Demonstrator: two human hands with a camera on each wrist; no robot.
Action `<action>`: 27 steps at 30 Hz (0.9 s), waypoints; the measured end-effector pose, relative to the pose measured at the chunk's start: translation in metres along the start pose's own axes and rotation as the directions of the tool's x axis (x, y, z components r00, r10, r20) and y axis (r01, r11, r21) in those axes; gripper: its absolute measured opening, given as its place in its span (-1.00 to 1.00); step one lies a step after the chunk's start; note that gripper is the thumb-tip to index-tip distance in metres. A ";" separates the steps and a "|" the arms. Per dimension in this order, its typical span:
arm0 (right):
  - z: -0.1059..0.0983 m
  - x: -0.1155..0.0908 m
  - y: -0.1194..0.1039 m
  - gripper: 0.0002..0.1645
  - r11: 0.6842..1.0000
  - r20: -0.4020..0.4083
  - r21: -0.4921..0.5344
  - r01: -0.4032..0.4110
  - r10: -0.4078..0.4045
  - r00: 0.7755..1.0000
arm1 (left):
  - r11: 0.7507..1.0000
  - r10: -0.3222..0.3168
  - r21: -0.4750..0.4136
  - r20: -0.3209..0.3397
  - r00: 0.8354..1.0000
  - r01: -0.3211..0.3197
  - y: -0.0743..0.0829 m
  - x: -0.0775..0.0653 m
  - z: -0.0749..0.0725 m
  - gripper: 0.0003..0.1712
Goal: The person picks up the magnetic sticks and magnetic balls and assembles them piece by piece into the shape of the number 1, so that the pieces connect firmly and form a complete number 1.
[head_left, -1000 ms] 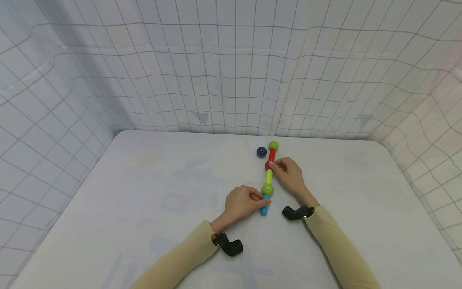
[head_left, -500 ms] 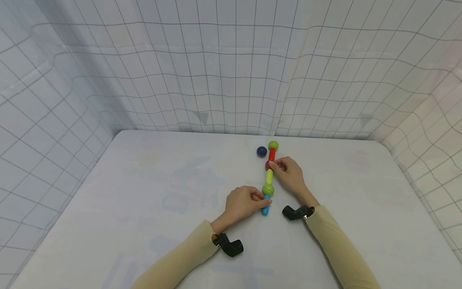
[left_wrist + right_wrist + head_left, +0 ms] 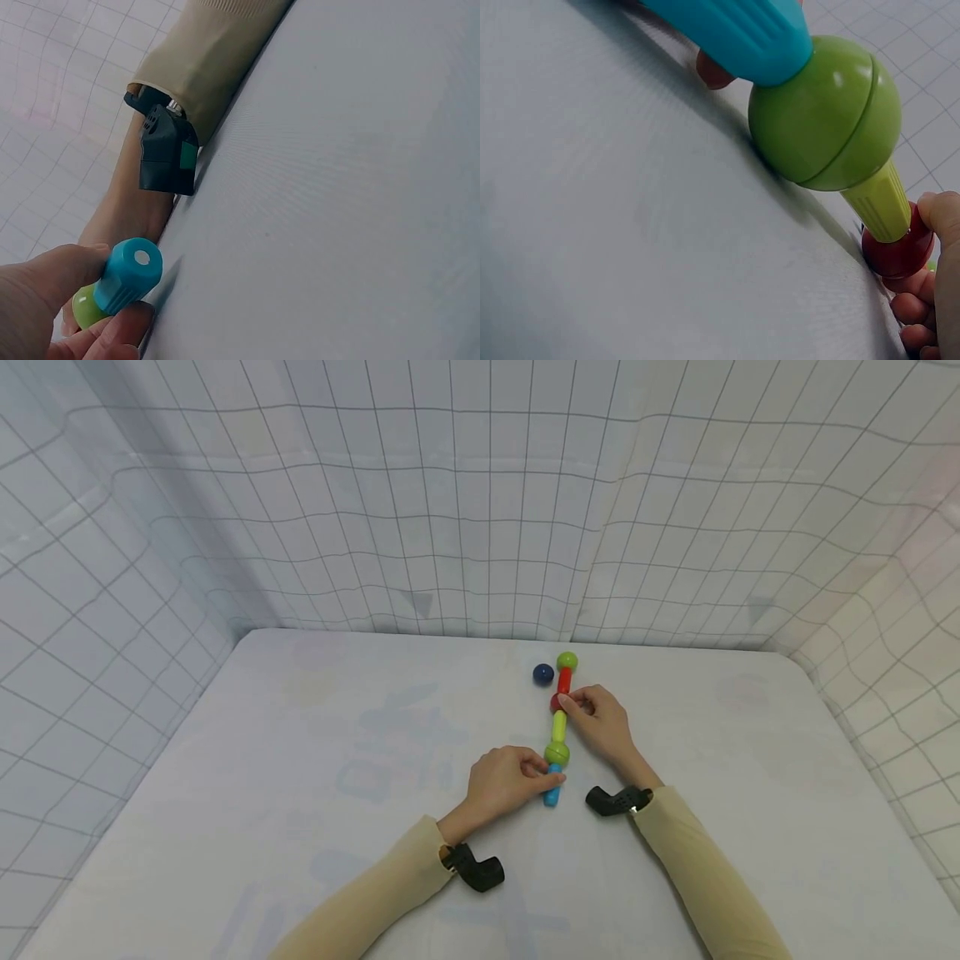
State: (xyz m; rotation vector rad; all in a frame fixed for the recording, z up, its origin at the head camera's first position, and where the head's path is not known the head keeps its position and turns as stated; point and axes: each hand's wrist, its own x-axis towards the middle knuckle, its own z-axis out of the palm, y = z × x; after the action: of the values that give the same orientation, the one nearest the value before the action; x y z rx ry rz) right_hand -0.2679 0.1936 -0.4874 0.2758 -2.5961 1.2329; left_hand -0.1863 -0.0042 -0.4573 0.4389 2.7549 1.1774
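A line of toy rods and balls runs away from me in the head view. From the far end come a green ball (image 3: 567, 661), a red rod (image 3: 564, 680), a red ball (image 3: 555, 702), a yellow-green rod (image 3: 559, 727), a larger green ball (image 3: 557, 753) and a blue rod (image 3: 552, 797). My left hand (image 3: 504, 779) pinches the blue rod (image 3: 129, 277) between thumb and fingers. With thumb and fingers my right hand (image 3: 602, 724) grips the red ball (image 3: 896, 255), partly covering it. The right wrist view shows the blue rod meeting the larger green ball (image 3: 825, 112).
A dark blue ball (image 3: 543, 674) lies apart, just left of the far green ball. The white table (image 3: 300, 735) ends at a back edge close beyond the line of toys. Gridded white curtains (image 3: 487, 510) enclose the back and sides.
The near end of the line, with the larger green ball and blue rod, has shifted very slightly right. Both hands keep their holds.
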 end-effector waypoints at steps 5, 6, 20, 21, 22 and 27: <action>0.000 0.000 0.000 -0.62 1.000 0.003 0.007 -0.003 0.003 1.000 | 0.999 0.014 -0.032 0.018 1.000 -0.013 -0.004 0.002 -0.002 -0.62; -0.001 0.000 -0.001 -0.61 1.000 0.003 0.011 -0.003 0.003 1.000 | 0.999 0.017 -0.044 0.021 1.000 -0.016 -0.005 0.003 -0.003 -0.62; -0.001 0.000 -0.001 -0.60 1.000 0.018 -0.003 -0.018 0.018 1.000 | 0.985 0.028 -0.166 -0.096 0.995 -0.044 -0.019 0.040 -0.021 -0.68; -0.001 0.000 -0.001 -0.59 1.000 0.018 -0.005 -0.021 0.021 1.000 | 0.984 0.028 -0.170 -0.124 0.992 -0.049 -0.019 0.044 -0.022 -0.69; -0.001 0.000 -0.002 -0.59 1.000 0.018 -0.007 -0.024 0.024 1.000 | 0.983 0.028 -0.173 -0.151 0.988 -0.054 -0.020 0.049 -0.023 -0.70; -0.001 0.000 -0.002 -0.55 0.999 0.028 -0.009 -0.042 0.042 0.999 | 0.981 0.006 -0.185 -0.226 0.974 -0.049 -0.023 0.068 -0.023 -0.74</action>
State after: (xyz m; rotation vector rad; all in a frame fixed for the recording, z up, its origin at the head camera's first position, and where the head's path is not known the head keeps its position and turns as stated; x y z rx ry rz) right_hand -0.2667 0.1934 -0.4850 0.2393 -2.6431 1.2399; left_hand -0.2613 -0.0143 -0.4568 0.3433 2.7880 1.5700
